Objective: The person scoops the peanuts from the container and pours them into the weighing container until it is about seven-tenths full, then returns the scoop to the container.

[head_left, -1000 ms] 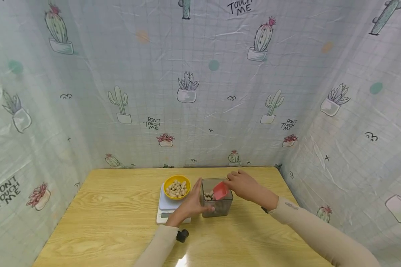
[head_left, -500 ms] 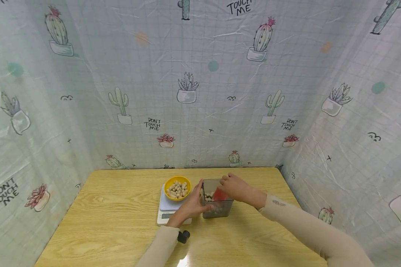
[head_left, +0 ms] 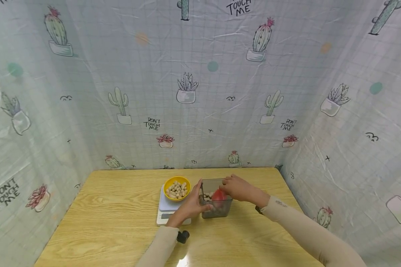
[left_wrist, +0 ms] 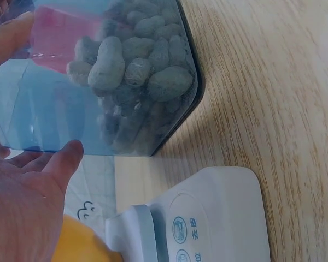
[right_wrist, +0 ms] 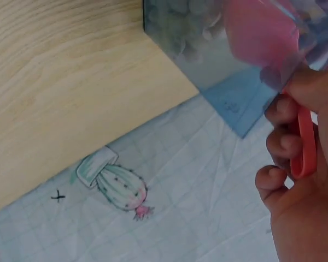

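Note:
A clear plastic container (head_left: pixel 221 212) of unshelled peanuts (left_wrist: pixel 169 84) stands on the table. My left hand (head_left: pixel 191 204) holds its near left corner, thumb on the front wall and fingers along the left side. My right hand (head_left: pixel 239 188) grips the handle of a red scoop (head_left: pixel 218 195), its fingers curled round it in the right wrist view. Inside the container the scoop's blade reaches down beside the peanuts; whether it carries any I cannot tell. Left of the container, a yellow bowl (head_left: pixel 177 199) with peanuts in it sits on a white kitchen scale (head_left: pixel 169 206).
The wooden table (head_left: pixel 120 215) ends at the back against a cactus-print curtain (head_left: pixel 200 122), which also hangs on both sides. The scale stands close to my left wrist and the container.
My right hand has moved left and slightly down, lowering the scoop deeper into the container and standing it more upright. My left hand, the bowl and the scale keep their places.

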`<state>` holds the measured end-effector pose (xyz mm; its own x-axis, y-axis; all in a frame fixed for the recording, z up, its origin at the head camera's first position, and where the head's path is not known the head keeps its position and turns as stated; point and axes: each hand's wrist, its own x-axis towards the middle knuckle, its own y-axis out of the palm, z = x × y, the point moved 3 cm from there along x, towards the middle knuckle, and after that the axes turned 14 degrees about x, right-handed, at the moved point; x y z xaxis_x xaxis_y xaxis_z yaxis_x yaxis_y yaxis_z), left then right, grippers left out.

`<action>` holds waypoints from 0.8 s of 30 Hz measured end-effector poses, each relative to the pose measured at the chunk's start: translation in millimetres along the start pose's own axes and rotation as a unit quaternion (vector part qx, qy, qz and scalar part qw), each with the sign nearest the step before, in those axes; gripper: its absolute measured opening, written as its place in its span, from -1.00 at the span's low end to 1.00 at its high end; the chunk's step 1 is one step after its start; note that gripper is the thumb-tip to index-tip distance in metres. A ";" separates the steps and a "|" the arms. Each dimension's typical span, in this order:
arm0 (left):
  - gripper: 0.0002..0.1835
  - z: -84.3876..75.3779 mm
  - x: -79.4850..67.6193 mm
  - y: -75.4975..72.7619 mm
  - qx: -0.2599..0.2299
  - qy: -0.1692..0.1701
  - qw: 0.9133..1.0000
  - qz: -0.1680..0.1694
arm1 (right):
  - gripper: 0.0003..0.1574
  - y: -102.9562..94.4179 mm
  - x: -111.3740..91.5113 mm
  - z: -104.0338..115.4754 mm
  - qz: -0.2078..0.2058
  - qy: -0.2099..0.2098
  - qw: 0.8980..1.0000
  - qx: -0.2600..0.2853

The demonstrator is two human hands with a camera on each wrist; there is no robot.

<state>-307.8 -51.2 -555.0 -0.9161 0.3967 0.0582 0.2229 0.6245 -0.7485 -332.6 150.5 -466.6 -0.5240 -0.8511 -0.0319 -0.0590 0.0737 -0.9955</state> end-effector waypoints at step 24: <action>0.22 0.1 4.2 0.3 -0.030 0.003 1.000 0.007 | -0.86 15.0 9.6 -3.1 -0.108 0.040 0.984 0.136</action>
<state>-311.5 -49.4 -555.1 -0.9109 0.4093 0.0530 0.2545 0.6582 -0.7085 -341.1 145.0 -481.6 -0.5900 -0.7875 0.1784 0.0482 -0.2550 -0.9657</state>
